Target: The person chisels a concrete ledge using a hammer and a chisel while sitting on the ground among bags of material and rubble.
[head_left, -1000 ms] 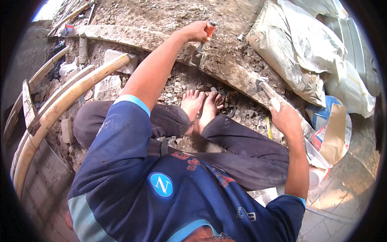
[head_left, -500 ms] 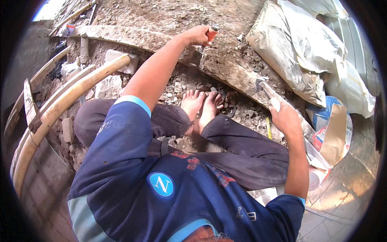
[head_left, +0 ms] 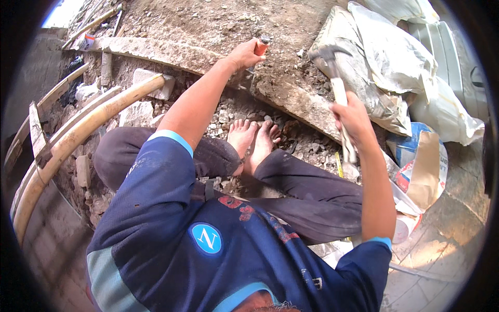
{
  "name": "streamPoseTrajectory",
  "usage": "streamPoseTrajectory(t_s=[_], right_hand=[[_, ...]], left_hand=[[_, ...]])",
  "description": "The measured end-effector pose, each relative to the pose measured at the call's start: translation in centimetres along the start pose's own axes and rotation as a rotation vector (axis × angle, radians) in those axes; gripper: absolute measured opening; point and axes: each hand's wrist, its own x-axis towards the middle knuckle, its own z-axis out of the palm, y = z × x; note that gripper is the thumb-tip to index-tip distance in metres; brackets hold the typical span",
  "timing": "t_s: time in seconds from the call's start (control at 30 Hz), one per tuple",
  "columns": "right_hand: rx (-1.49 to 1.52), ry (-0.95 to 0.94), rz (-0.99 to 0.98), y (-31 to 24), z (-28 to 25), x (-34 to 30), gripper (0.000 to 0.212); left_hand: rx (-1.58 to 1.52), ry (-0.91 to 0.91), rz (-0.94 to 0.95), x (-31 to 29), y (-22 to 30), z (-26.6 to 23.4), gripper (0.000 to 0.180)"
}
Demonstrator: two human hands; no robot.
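– Tiled floor (head_left: pixel 460 213) at lower right of frame, lit in patches. Going up from there?

– Dark trousers (head_left: pixel 312 192) mid-frame, legs folded. Past those, bare feet (head_left: pixel 254 140) by loose rubble (head_left: pixel 314 148).

– Right hand (head_left: pixel 356 122)?

– Right of centre, fingers wrapped round pale handle of hammer (head_left: pixel 339 93). Long axis running up-frame, tipped slightly left, hammer head (head_left: pixel 328 53) uppermost, in front of dusty sack (head_left: pixel 358 93) in view.

– Left hand (head_left: pixel 240 55)?

– Upper centre, fist closed on orange-handled tool (head_left: pixel 261 48). Slanting down-left toward break in stone slab (head_left: pixel 306 106). Can't tell if touching at lower end.

– Beyond?

– White sack (head_left: pixel 387 44) at upper right, packed dirt (head_left: pixel 197 23) along top.

– Key relation?

– From hammer head to orange-handled tool: left across frame, slightly higher, well apart. Left hand nearer, already on it; right hand well off.

– Different from a second ago?

– Yes. Hammer lifted up-frame, from over right part of slab to in front of sack. Orange-handled tool in about same spot, still gripped.
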Motion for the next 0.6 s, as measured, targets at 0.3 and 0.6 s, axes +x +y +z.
streamPoseTrajectory(t_s=[0.3, 0.6], right_hand=[[0.339, -0.044, 0.090, 1.5, 10.6, 4.0, 0.019], [0.048, 0.163, -0.071, 1.1, 10.6, 3.5, 0.016]], left_hand=[[-0.351, 0.180, 0.082, 1.1, -4.5, 2.7, 0.043], [-0.534, 0.113, 0.098, 1.6, -5.3, 3.2, 0.038]])
